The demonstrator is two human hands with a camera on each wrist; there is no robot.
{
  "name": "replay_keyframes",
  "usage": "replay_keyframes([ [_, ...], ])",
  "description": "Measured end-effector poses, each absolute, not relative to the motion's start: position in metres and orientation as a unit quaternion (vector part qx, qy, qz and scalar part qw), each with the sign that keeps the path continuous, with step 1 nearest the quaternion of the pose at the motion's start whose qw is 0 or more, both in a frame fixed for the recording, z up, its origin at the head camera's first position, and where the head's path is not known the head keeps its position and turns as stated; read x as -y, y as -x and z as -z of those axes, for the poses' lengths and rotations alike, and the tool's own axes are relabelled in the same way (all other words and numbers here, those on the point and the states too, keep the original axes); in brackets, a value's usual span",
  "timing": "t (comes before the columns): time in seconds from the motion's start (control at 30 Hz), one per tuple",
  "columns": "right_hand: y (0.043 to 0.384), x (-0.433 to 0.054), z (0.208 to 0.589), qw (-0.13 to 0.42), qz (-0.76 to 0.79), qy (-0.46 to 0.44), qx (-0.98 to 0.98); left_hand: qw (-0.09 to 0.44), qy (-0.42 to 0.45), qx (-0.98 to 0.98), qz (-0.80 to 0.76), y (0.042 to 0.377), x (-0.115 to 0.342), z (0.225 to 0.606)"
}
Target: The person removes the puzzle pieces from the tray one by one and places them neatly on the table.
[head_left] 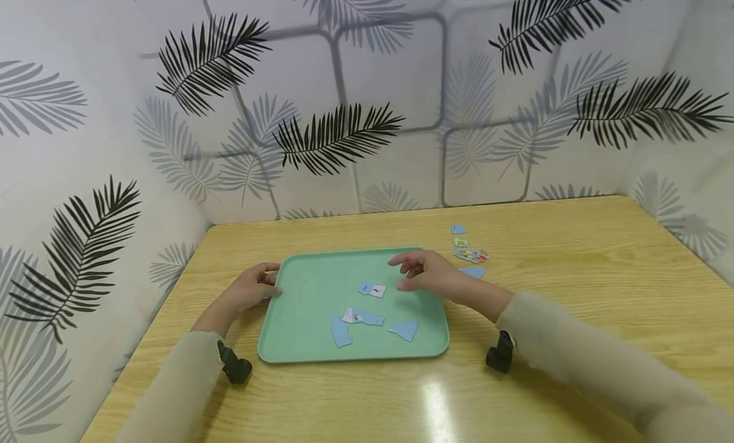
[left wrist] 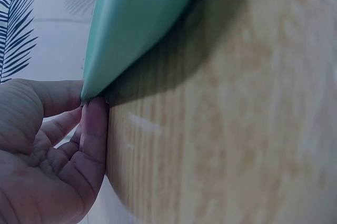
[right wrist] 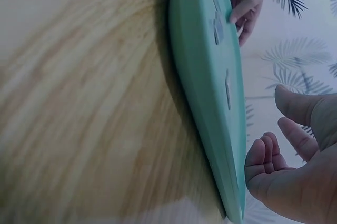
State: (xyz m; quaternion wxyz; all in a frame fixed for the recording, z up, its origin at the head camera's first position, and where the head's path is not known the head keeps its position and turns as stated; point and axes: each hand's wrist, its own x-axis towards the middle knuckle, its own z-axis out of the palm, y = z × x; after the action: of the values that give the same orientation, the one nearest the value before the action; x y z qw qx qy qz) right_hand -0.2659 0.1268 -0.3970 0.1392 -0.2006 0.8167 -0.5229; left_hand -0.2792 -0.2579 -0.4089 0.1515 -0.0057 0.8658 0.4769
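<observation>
A green tray [head_left: 298, 341] lies on the wooden table. My left hand [head_left: 252, 288] grips its left rim, and in the left wrist view the thumb and fingers [left wrist: 95, 129] meet at the tray's edge. Over the tray's right side, my right hand [head_left: 423, 274] hovers with loosely bent fingers and nothing between them. Near that hand lie two joined puzzle pieces [head_left: 371, 289], one blue and one white. Closer to the front are a joined blue-and-white strip [head_left: 367, 317], a curved blue piece [head_left: 341, 332] and a blue triangular piece [head_left: 405, 330].
Beyond the tray's right side, more pieces lie on the table [head_left: 573, 271]: a small blue one [head_left: 458, 229], a yellow-green one [head_left: 460, 242], a multicoloured cluster [head_left: 471, 255] and a blue one [head_left: 473, 272] partly behind my right arm. A leaf-patterned wall [head_left: 390, 169] borders the table's back.
</observation>
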Motion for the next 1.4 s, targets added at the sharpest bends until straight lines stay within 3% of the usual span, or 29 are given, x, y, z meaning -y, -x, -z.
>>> replay_keyframes([
  [0.67,0.274,-0.092,0.405,0.163,0.446,0.198,-0.857,0.152,0.002,-0.862,-0.483,0.279,0.259,0.405],
  [1.4,0.278,-0.076,0.408,0.15,0.339,0.226,-0.901,0.158,0.001,-0.859,-0.487,0.277,0.258,0.406],
])
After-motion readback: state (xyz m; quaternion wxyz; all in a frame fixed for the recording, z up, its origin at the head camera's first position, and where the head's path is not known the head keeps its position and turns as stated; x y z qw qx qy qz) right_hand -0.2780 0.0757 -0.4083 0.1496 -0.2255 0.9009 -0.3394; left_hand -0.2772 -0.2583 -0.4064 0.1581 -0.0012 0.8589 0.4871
